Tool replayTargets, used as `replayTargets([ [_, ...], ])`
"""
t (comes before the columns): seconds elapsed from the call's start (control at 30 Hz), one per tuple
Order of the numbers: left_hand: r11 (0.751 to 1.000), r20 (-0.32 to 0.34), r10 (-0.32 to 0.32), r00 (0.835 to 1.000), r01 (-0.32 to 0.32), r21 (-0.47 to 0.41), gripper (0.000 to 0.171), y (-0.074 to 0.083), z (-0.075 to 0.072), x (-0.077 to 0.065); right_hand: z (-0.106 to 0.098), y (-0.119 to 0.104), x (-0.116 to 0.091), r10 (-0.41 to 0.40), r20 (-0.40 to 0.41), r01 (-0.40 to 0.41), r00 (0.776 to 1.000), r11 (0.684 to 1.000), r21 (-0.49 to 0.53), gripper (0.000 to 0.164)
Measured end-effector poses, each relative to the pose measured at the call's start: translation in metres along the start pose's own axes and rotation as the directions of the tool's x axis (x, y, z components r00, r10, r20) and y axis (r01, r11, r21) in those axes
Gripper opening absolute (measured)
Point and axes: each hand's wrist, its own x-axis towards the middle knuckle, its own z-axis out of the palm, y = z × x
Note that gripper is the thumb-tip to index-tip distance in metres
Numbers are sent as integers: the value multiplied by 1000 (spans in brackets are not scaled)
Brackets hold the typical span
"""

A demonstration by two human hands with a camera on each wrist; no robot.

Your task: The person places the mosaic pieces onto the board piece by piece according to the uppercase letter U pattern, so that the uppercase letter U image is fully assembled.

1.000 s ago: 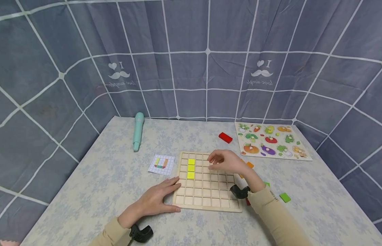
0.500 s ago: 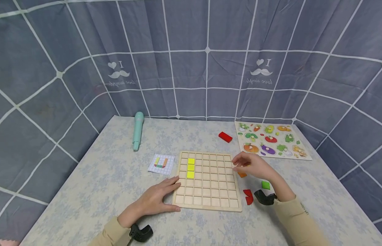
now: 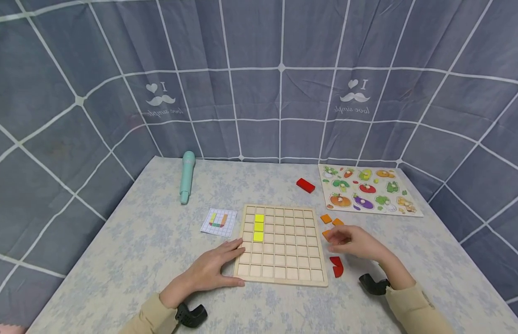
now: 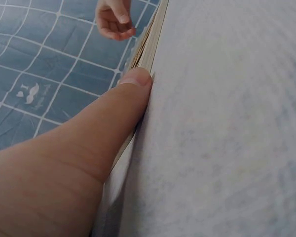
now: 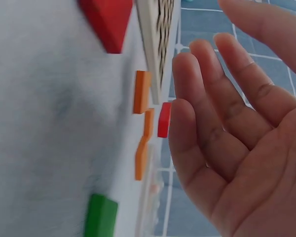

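A wooden grid board (image 3: pixel 284 283) lies mid-table, with a column of yellow squares (image 3: pixel 259 227) in its upper left. My left hand (image 3: pixel 217 266) rests at the board's left edge, fingers extended; the left wrist view shows the thumb (image 4: pixel 123 108) against the board's side. Over the table just right of the board is my right hand (image 3: pixel 354 242), its fingers loosely bent and its palm bare in the right wrist view. Several orange square tiles (image 3: pixel 326 218) lie beside that hand, one partly covered by its fingertips. Red curved-edge pieces (image 3: pixel 336 267) lie nearer the front.
Left of the board is a pattern card (image 3: pixel 219 223), and beyond it a teal toy microphone (image 3: pixel 187 177). A red block (image 3: pixel 305 185) lies behind the board. A vegetable puzzle board (image 3: pixel 369 191) occupies the back right. A green tile (image 5: pixel 101 217) shows near the right wrist.
My right hand has moved from over the board to the right and toward the front, past the orange tiles. The left hand and the yellow squares stay put.
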Motion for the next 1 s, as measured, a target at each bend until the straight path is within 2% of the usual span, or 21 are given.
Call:
replayTargets([
  [0.2, 1000, -9, 9, 1000, -9, 8, 81, 0, 1, 0, 3, 10, -5, 18, 56, -19, 998, 1000, 17, 31],
  [0.4, 1000, 1, 1, 1000, -1, -4, 81, 1, 0, 0, 5, 17, -9, -1, 101, -5, 995, 999, 54, 32],
  [0.77, 1000, 2, -5, 1000, 5, -10, 80, 1, -1, 0, 7, 19, -10, -13, 113, 4, 993, 997, 78, 30],
  [1.0, 1000, -2, 8, 1000, -8, -2, 81, 2, -1, 0, 10, 24, -12, -25, 92, 21, 995, 999, 39, 27],
])
